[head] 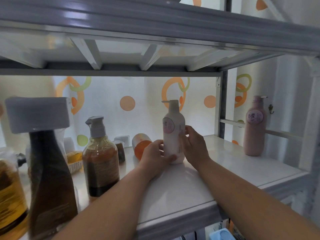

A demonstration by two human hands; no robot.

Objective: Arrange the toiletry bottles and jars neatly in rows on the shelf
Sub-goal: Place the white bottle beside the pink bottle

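Note:
A white pump bottle (173, 129) stands upright in the middle of the white shelf (225, 163). My left hand (155, 157) grips its lower part from the left, thumb across the base. My right hand (194, 144) holds its right side, fingers curled on the label edge. A pink pump bottle (254, 127) stands upright at the far right. An orange bottle (141, 144) lies on its side behind my left hand. An amber pump bottle (100, 156) and a tall dark bottle with a white cap (50, 170) stand at the left.
A yellow-filled bottle (10, 196) sits at the near left edge. Small jars (121, 144) and a basket (75, 160) stand behind the left bottles. The upper shelf (155, 32) hangs low overhead. A patterned curtain (128, 103) backs the shelf. Metal posts (222, 104) rise at the right.

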